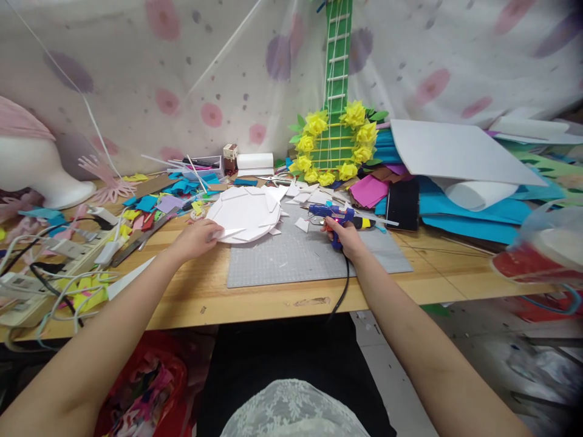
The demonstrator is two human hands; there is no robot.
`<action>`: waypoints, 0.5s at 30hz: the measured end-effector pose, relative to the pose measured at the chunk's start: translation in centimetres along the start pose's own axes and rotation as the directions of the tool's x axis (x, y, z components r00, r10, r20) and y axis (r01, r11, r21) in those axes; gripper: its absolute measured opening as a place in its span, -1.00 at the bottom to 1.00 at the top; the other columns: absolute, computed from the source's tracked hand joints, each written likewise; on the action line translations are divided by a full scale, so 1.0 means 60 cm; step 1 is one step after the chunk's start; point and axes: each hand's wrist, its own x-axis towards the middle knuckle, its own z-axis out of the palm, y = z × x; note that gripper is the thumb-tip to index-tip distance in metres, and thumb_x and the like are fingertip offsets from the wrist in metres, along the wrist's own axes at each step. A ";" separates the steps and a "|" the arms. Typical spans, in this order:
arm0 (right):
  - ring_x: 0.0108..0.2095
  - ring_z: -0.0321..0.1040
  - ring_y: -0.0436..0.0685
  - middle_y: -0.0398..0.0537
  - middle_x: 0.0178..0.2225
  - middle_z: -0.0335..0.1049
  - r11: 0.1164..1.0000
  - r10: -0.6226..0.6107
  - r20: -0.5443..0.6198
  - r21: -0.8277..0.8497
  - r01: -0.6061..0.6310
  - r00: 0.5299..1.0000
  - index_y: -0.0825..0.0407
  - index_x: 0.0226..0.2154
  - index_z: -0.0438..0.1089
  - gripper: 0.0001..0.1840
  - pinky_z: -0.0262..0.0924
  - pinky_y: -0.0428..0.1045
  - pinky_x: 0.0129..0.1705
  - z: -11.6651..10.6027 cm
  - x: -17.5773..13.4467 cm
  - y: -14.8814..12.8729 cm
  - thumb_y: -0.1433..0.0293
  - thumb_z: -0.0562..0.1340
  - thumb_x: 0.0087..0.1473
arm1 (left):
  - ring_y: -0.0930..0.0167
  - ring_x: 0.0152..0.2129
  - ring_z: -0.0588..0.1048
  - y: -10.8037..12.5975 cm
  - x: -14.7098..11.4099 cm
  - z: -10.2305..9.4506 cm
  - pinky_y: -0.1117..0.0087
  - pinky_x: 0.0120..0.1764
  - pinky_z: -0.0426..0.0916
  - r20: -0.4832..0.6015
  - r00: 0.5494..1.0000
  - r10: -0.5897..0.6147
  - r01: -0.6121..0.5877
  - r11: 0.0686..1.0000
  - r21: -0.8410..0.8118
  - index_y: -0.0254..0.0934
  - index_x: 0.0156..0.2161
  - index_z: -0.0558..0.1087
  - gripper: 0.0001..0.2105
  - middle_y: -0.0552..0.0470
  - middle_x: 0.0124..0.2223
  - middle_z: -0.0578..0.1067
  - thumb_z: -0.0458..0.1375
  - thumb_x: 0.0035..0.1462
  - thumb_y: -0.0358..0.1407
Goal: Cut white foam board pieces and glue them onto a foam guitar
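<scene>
My right hand (344, 237) is closed around a blue hot glue gun (334, 212), whose lit red light shows near the fingers. A glue stick (387, 222) runs out of its back end, and a black cord hangs over the table edge. At the left rim of a round white disc (246, 209), my left hand (198, 238) pinches a flat pointed white piece (231, 233). More such white pieces lie along the disc's edge, some jutting outward. Loose white scraps (310, 194) are strewn behind the glue gun. Under the disc's right side is a grey cutting mat (282, 261).
A green guitar-like craft (337, 97) with yellow flowers leans at the back. Coloured sheets and a white board (460, 149) are piled right, near a plastic cup (542, 249). Power strips (68, 261), cables and scraps crowd the left, below a white mannequin head (36, 158).
</scene>
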 end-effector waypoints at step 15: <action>-0.68 0.05 -0.12 -0.11 -0.56 0.37 1.000 0.004 -0.002 0.000 -0.004 1.000 0.06 -0.60 0.31 -0.58 -0.03 -0.13 -0.68 0.000 -0.001 0.000 0.02 0.30 -0.25 | 0.25 -0.15 0.43 0.009 -0.015 0.008 0.25 -0.08 0.27 -0.065 0.998 0.002 0.004 0.996 0.086 -0.27 -0.05 0.42 -0.62 -0.14 -0.09 0.49 -0.03 0.02 -0.26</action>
